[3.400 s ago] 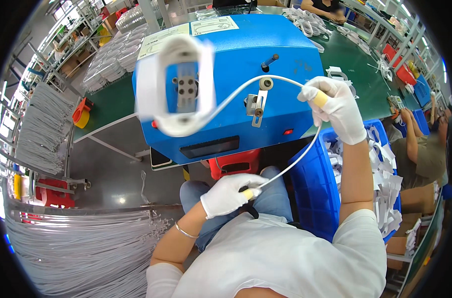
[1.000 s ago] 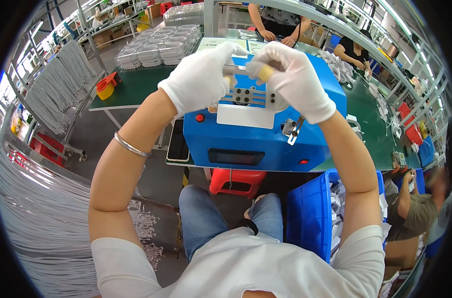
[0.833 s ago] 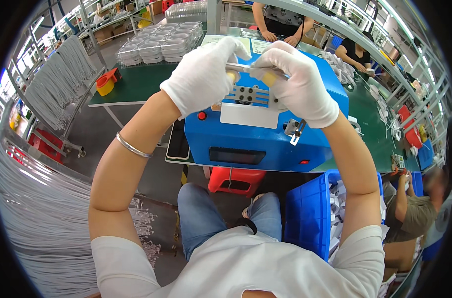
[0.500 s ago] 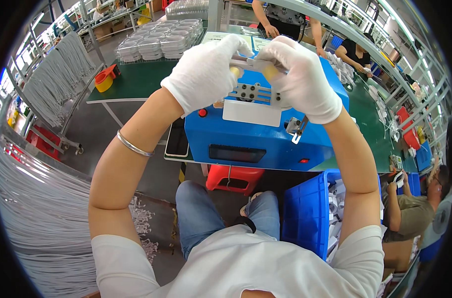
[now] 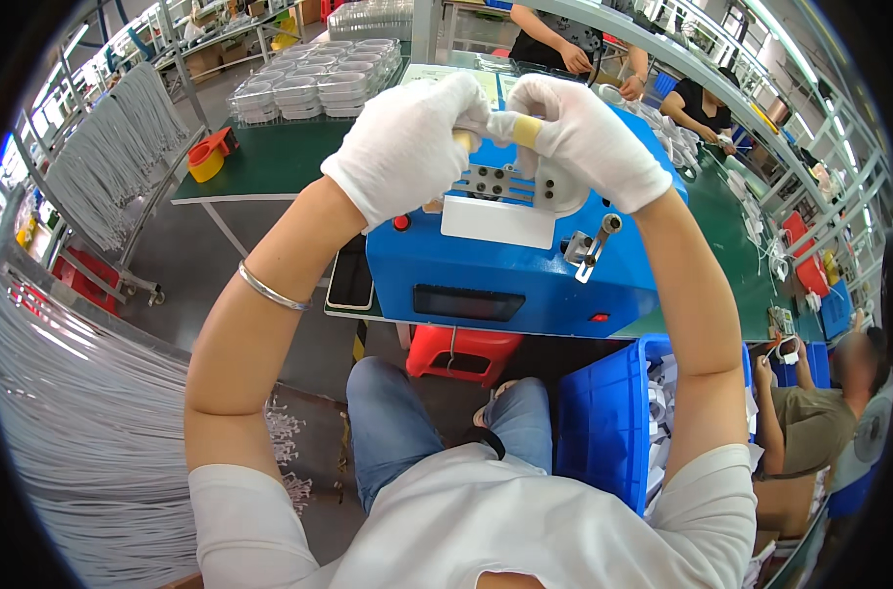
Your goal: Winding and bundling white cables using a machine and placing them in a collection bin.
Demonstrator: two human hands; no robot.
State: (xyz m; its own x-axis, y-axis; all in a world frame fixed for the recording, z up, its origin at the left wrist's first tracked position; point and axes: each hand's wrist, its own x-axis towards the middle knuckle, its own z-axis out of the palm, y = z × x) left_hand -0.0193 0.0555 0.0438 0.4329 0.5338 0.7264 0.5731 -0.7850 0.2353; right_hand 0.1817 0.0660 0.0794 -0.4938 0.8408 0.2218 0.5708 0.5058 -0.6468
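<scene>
Over a blue tabletop machine (image 5: 554, 285), both my hands meet, wearing white gloves with yellow tape on some fingers. My left hand (image 5: 417, 142) is closed, its fingertips pinched toward the right. Against it, my right hand (image 5: 589, 137) is closed too, thumb and finger pressed together. Whatever lies between the fingertips is mostly covered by the gloves, and I cannot make it out. Just below the hands are a slotted metal bracket (image 5: 500, 185) and a blank white plate (image 5: 497, 223) on the machine. A small metal arm with a knob (image 5: 596, 247) sits to their right.
A phone (image 5: 351, 275) lies left of the machine. Stacked clear plastic trays (image 5: 314, 83) and a yellow tape dispenser (image 5: 207, 165) stand on the green table. A blue bin (image 5: 604, 412) of white parts is by my right leg. Bundled white cables (image 5: 93, 422) hang left. Co-workers sit nearby.
My right hand has turned and shifted slightly, uncovering more of the metal arm and the bracket's right end. My left hand stays almost in place. The co-workers' hands have moved.
</scene>
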